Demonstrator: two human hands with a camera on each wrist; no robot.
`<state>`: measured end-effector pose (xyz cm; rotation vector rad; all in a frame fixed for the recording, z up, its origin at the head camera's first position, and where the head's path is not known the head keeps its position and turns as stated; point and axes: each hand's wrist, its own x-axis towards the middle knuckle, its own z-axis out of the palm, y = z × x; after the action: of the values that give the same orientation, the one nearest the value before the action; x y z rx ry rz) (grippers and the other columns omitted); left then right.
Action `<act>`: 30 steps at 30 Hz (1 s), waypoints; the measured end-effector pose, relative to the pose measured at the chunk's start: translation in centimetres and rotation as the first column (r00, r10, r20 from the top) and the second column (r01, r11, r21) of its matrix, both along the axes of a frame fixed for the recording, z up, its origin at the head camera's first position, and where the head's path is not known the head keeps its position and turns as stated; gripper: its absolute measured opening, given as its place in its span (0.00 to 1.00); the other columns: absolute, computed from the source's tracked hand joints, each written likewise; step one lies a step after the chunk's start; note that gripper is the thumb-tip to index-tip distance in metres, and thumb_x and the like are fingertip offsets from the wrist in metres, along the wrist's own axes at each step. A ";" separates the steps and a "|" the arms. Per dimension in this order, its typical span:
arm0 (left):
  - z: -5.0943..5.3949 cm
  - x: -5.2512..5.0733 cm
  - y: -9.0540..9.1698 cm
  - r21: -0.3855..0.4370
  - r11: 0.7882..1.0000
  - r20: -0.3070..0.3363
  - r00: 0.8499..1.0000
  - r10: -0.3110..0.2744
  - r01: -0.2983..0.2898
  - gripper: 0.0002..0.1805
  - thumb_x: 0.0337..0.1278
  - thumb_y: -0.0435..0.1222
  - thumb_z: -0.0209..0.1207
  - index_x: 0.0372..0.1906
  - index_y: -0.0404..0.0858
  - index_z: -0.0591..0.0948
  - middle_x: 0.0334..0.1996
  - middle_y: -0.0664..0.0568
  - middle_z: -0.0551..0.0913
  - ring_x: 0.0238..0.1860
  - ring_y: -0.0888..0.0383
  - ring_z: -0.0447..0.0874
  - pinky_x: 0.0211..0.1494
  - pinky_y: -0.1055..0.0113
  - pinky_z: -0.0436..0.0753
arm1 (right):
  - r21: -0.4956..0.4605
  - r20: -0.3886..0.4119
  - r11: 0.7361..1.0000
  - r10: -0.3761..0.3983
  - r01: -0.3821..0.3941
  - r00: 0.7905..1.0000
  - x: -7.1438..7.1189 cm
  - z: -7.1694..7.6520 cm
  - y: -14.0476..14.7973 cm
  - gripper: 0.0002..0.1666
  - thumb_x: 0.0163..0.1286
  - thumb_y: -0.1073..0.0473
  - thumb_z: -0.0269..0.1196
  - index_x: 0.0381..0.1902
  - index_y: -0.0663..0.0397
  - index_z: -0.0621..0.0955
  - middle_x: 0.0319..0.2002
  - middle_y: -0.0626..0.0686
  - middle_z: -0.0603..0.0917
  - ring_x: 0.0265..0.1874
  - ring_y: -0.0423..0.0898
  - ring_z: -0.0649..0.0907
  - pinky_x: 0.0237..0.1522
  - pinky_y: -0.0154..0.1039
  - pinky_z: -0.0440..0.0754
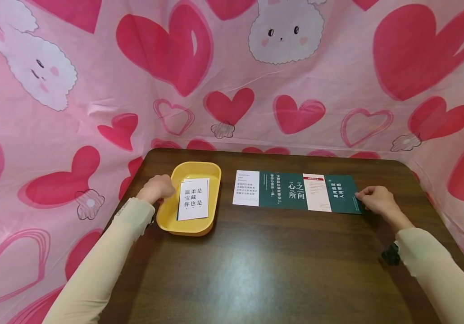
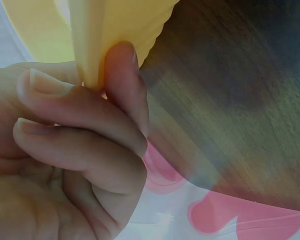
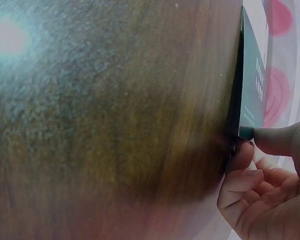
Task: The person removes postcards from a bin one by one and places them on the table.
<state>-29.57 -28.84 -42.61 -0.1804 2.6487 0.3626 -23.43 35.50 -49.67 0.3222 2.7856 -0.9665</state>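
Note:
My left hand (image 1: 157,188) pinches the left rim of a yellow tray (image 1: 166,221); in the left wrist view the fingers curl round that rim. White cards with black characters (image 1: 193,199) lie in the tray, a dark edge showing beneath. To the right, several cards form a row on the table, from a white one (image 1: 246,188) through green ones and a cream one (image 1: 317,192) to a green card (image 1: 342,194) at the right end. My right hand (image 1: 382,206) pinches the end card's right edge between thumb and finger, and the right wrist view shows the green card (image 3: 252,85) slightly raised.
The brown wooden table (image 1: 256,265) has rounded back corners. A pink cloth (image 1: 232,81) with hearts and rabbits hangs behind it and at both sides. Light reflects off the tabletop in front of the row.

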 end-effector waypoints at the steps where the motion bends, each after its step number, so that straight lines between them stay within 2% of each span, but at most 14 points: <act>1: 0.0 0.0 0.0 0.000 1.000 0.001 1.000 0.000 0.000 0.15 0.60 0.33 0.59 0.47 0.25 0.77 0.28 0.40 0.78 0.20 0.50 0.77 0.25 0.65 0.80 | -0.001 0.001 1.000 0.001 -0.001 1.000 0.0 0.0 0.0 0.25 0.81 0.52 0.56 0.54 0.75 0.78 0.33 0.59 0.80 0.32 0.54 0.78 0.31 0.43 0.77; 15: 0.3 0.2 0.1 0.002 1.000 0.004 1.000 0.003 -0.003 0.14 0.60 0.33 0.58 0.46 0.25 0.77 0.27 0.40 0.78 0.18 0.51 0.76 0.24 0.65 0.79 | 0.002 -0.007 1.000 -0.012 0.012 1.000 0.1 0.2 0.4 0.25 0.81 0.52 0.56 0.53 0.75 0.78 0.33 0.59 0.80 0.32 0.54 0.78 0.31 0.43 0.77; 23: 0.0 0.1 0.0 -0.016 1.000 -0.016 1.000 -0.022 0.021 0.14 0.62 0.34 0.56 0.46 0.25 0.78 0.27 0.40 0.79 0.18 0.52 0.78 0.23 0.66 0.78 | 0.026 -0.017 1.000 0.013 -0.013 1.000 0.0 0.2 0.6 0.26 0.81 0.52 0.56 0.53 0.75 0.78 0.31 0.58 0.81 0.31 0.54 0.79 0.30 0.43 0.77; 30: -0.2 0.2 0.1 -0.007 1.000 -0.008 1.000 -0.005 0.005 0.14 0.61 0.33 0.58 0.46 0.25 0.77 0.27 0.40 0.78 0.19 0.52 0.77 0.24 0.65 0.79 | 0.039 -0.031 0.999 0.019 -0.018 0.999 0.0 0.1 0.8 0.25 0.81 0.52 0.56 0.52 0.75 0.79 0.32 0.59 0.81 0.31 0.54 0.79 0.29 0.43 0.77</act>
<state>-29.38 -28.79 -42.80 -0.1756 2.6583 0.3528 -23.42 36.27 -49.60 0.2889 2.8338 -0.9227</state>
